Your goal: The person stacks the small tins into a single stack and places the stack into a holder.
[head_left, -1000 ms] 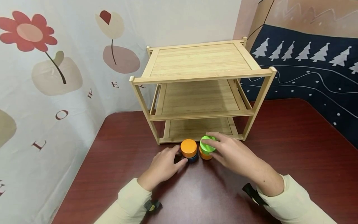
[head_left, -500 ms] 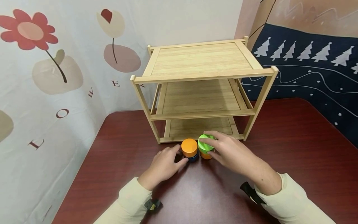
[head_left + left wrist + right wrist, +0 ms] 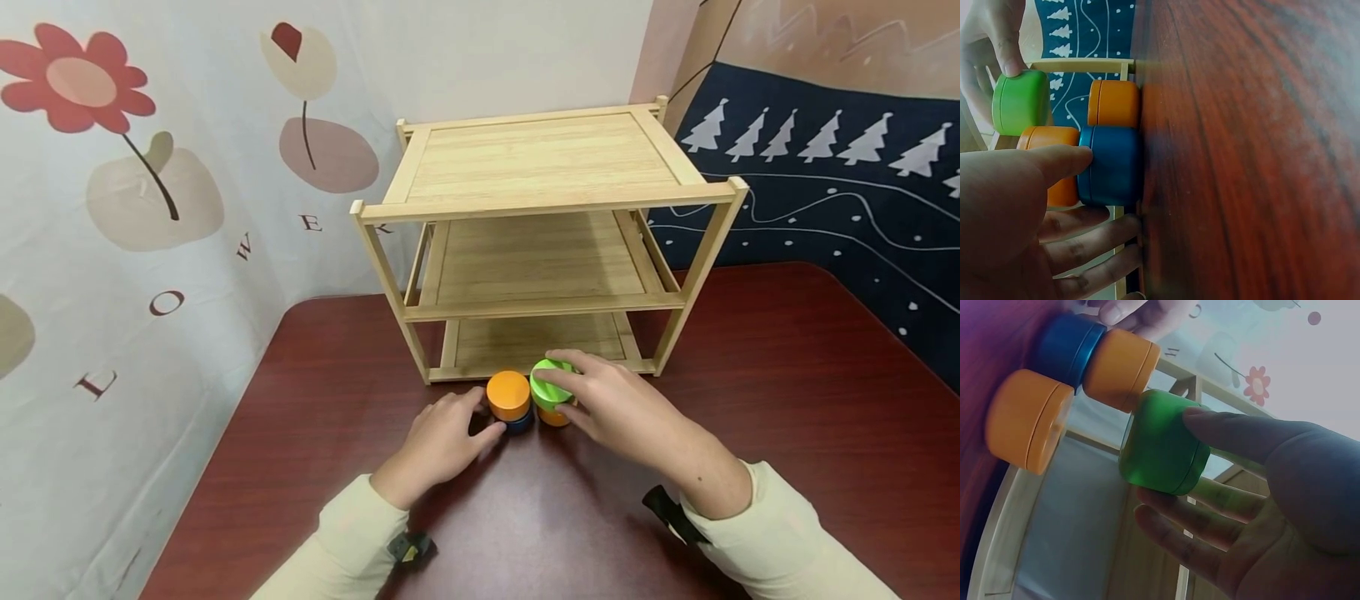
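My right hand (image 3: 626, 408) pinches a small green jar (image 3: 1163, 442) between thumb and fingers. The jar hangs above a lower orange jar (image 3: 1115, 103), with a gap between the two. To its left, another orange jar (image 3: 508, 395) sits on top of a dark blue jar (image 3: 1112, 165). Around this stack lies my left hand (image 3: 442, 442), its thumb on the blue jar near the lid seam and its fingers on the opposite side. In the head view, the right fingers partly cover the green jar.
A light wooden shelf (image 3: 540, 204) with three levels stands just behind the jars. All of it rests on a dark red table (image 3: 525, 533). A flower-print cloth (image 3: 187, 100) hangs at the left and back, and a dark tree-print cloth (image 3: 817, 183) at the right.
The right hand has shifted the green jar slightly left, closer to the upper orange jar. During the last half second both hands stay nearly still.
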The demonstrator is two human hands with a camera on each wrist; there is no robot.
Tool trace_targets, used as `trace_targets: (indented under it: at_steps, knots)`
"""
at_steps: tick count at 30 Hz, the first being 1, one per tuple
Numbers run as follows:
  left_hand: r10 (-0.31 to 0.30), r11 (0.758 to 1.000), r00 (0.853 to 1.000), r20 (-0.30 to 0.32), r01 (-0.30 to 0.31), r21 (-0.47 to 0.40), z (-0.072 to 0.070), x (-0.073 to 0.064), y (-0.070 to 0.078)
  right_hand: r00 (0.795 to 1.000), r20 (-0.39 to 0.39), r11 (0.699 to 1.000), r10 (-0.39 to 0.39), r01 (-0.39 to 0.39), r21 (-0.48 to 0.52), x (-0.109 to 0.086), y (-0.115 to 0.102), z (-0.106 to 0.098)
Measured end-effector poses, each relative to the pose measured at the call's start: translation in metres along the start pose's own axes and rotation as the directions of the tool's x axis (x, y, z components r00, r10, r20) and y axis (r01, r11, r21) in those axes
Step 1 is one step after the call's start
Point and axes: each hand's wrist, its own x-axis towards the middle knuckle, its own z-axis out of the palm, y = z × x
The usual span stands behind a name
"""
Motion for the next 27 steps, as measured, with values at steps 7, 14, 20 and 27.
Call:
trace_targets:
  at_steps: [7,14,20,27]
  knots:
    - [-0.005,1.000,1.000,0.001,0.005,-0.006,-0.0004,0.0000,-0.0003,1.000,0.008,1.000,0.007,-0.007,-0.001,0.0026,0.0006,0.0015]
    - [-0.001,1.000,1.000,0.005,0.001,-0.003,-0.0012,-0.0004,0.0000,1.000,0.010,1.000,0.000,0.000,0.002,0.0063,0.0006,0.0023]
    - [-0.006,1.000,1.000,-0.002,0.006,0.007,-0.0014,-0.0003,0.0012,1.000,0.004,1.000,0.001,-0.001,-0.002,0.0062,0.0011,0.0001]
    - [-0.007,1.000,1.000,0.008,0.007,0.027,-0.0002,-0.0017,0.0021,1.000,0.011,1.000,-0.001,0.001,0.000,0.0056,0.0006,-0.0007]
